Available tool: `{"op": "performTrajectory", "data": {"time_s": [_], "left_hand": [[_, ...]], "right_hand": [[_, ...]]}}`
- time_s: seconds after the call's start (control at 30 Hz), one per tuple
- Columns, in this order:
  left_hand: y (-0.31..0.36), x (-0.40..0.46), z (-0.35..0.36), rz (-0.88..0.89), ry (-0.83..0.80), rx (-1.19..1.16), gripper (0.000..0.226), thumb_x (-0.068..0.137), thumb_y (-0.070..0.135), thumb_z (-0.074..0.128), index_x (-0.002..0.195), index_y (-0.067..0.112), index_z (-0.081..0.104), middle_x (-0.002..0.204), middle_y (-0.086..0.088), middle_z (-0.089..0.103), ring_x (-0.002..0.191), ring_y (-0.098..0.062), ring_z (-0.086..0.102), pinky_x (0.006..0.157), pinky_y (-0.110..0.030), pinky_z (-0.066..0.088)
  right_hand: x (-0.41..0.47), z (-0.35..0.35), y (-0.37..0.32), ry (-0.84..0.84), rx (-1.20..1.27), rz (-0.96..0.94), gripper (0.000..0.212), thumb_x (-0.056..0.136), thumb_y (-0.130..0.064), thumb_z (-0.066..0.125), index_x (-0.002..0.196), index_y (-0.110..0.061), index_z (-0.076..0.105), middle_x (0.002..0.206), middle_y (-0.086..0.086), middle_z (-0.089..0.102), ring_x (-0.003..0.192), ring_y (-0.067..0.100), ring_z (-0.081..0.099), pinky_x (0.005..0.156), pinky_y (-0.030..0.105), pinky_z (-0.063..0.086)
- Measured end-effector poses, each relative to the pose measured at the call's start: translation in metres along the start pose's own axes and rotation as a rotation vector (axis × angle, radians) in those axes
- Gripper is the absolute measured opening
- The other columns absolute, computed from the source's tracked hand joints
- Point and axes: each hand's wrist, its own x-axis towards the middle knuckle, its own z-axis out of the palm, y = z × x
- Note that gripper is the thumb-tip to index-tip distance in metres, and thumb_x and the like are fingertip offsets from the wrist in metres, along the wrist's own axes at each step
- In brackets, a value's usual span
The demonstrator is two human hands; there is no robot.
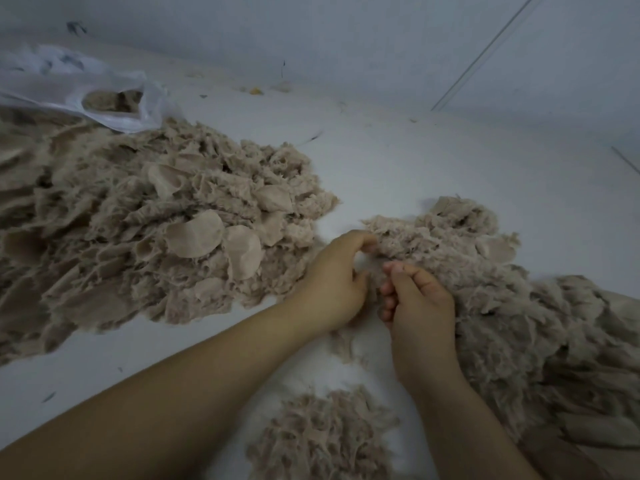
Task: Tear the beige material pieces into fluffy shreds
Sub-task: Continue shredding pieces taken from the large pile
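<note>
Most looks shredded; whole discs point(194, 233) remain at nine o'clock; my left hand point(332, 282) and right hand point(419, 299) pinch one beige piece point(377, 252), fingers curled.

Both forearms bare, no sleeves; left hand point(332, 285) & right hand point(420, 306) ungloved, short nails.

Probably a plain workroom or home floor — bare white floor point(398, 161) meeting a blank wall point(346, 36), heaps of beige shreds point(145, 230), a plastic bag point(69, 88).
</note>
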Motion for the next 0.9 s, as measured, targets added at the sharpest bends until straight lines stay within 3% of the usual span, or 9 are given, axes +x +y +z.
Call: {"op": "performTrajectory", "data": {"time_s": [0.1, 0.17, 0.23, 0.3, 0.4, 0.57, 0.7, 0.83, 0.9], "left_hand": [[0.003, 0.026, 0.006, 0.119, -0.120, 0.136, 0.057, 0.091, 0.006, 0.049, 0.146, 0.017, 0.039, 0.149, -0.008, 0.041, 0.126, -0.025, 0.049, 0.106, -0.032, 0.038], [0.003, 0.039, 0.014, 0.100, -0.207, 0.229, 0.058, 0.094, 0.016, 0.047, 0.149, 0.025, 0.033, 0.154, -0.004, 0.034, 0.136, -0.022, 0.040, 0.111, -0.037, 0.035], [-0.001, 0.046, 0.019, 0.053, -0.203, 0.329, 0.044, 0.095, 0.023, 0.047, 0.139, 0.028, 0.046, 0.141, -0.005, 0.047, 0.123, -0.025, 0.050, 0.102, -0.041, 0.043], [-0.002, 0.044, 0.022, 0.041, -0.103, 0.305, 0.020, 0.092, 0.019, 0.048, 0.106, 0.019, 0.062, 0.106, -0.006, 0.057, 0.095, -0.025, 0.057, 0.083, -0.043, 0.049], [-0.006, 0.030, 0.023, 0.083, -0.035, 0.196, 0.022, 0.085, 0.019, 0.043, 0.081, 0.010, 0.062, 0.084, -0.005, 0.058, 0.077, -0.021, 0.056, 0.068, -0.041, 0.048], [-0.014, 0.007, 0.015, 0.106, 0.011, 0.145, 0.009, 0.081, 0.001, 0.058, 0.074, 0.002, 0.063, 0.068, -0.003, 0.057, 0.062, -0.017, 0.050, 0.056, -0.031, 0.039], [-0.012, -0.019, 0.009, 0.150, -0.036, 0.134, 0.010, 0.075, -0.006, 0.059, 0.072, 0.004, 0.061, 0.067, 0.003, 0.051, 0.062, -0.012, 0.047, 0.054, -0.026, 0.035], [-0.012, -0.038, 0.004, 0.075, 0.014, 0.019, 0.019, 0.088, 0.007, 0.065, 0.071, 0.007, 0.057, 0.063, 0.008, 0.049, 0.057, -0.004, 0.044, 0.053, -0.019, 0.035], [-0.008, -0.041, -0.001, -0.019, 0.084, -0.155, 0.019, 0.091, 0.007, 0.063, 0.074, 0.008, 0.056, 0.066, 0.005, 0.051, 0.058, -0.004, 0.044, 0.057, -0.019, 0.037]], "right_hand": [[0.000, 0.001, 0.000, -0.018, 0.011, -0.006, 0.022, 0.104, -0.009, 0.049, 0.096, -0.006, 0.070, 0.057, -0.007, 0.055, 0.051, 0.005, 0.043, 0.047, 0.018, 0.038], [0.000, 0.000, 0.000, -0.030, 0.019, -0.007, 0.021, 0.104, -0.010, 0.049, 0.100, -0.007, 0.070, 0.060, -0.007, 0.057, 0.052, 0.005, 0.045, 0.048, 0.019, 0.040], [0.001, 0.001, -0.001, -0.036, 0.033, -0.008, 0.020, 0.103, -0.010, 0.051, 0.104, -0.012, 0.070, 0.066, -0.006, 0.061, 0.052, 0.005, 0.048, 0.049, 0.019, 0.043], [0.002, 0.001, -0.001, -0.038, 0.054, 0.001, 0.020, 0.103, -0.011, 0.053, 0.110, -0.018, 0.070, 0.076, -0.006, 0.068, 0.054, 0.004, 0.052, 0.053, 0.019, 0.047], [0.003, 0.001, -0.001, -0.046, 0.048, 0.030, 0.024, 0.104, -0.014, 0.051, 0.119, -0.027, 0.066, 0.084, -0.011, 0.075, 0.055, 0.003, 0.057, 0.055, 0.018, 0.050], [0.006, 0.002, 0.002, -0.056, 0.037, 0.089, 0.036, 0.105, -0.014, 0.049, 0.140, -0.015, 0.054, 0.086, -0.005, 0.075, 0.054, 0.007, 0.060, 0.054, 0.021, 0.053], [0.007, 0.001, 0.004, -0.059, 0.008, 0.104, 0.040, 0.106, -0.013, 0.046, 0.146, -0.011, 0.047, 0.077, -0.009, 0.075, 0.053, 0.007, 0.061, 0.053, 0.020, 0.053], [0.008, 0.001, 0.006, -0.039, -0.003, 0.116, 0.039, 0.106, -0.011, 0.047, 0.144, -0.005, 0.049, 0.100, 0.011, 0.070, 0.056, 0.006, 0.063, 0.052, 0.020, 0.051], [0.008, 0.000, 0.007, -0.043, -0.020, 0.116, 0.040, 0.105, -0.011, 0.047, 0.144, -0.003, 0.048, 0.106, 0.016, 0.068, 0.074, 0.011, 0.069, 0.060, 0.021, 0.056]]}}
